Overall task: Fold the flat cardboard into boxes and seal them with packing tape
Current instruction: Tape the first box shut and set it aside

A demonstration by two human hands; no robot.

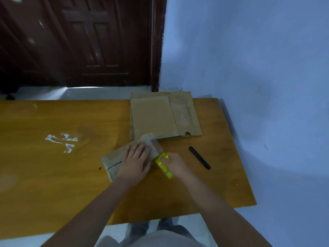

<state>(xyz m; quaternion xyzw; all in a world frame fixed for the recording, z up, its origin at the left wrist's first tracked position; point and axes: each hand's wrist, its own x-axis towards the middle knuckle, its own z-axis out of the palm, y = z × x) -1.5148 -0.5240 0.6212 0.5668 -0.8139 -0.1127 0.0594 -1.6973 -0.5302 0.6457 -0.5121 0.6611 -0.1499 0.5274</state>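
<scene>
A small folded cardboard box (113,160) lies on the orange wooden table (53,166), its right part covered with clear packing tape (154,147). My left hand (137,160) presses flat on top of the box with straight fingers. My right hand (176,164) grips a yellow-green tape dispenser (163,165) at the box's right edge. A stack of flat cardboard (163,116) lies behind the box, at the table's far edge.
A black pen-like cutter (199,157) lies to the right of my right hand. Torn white tape residue (62,141) sticks to the table on the left. A blue wall borders the table's right side, and a dark door stands behind it.
</scene>
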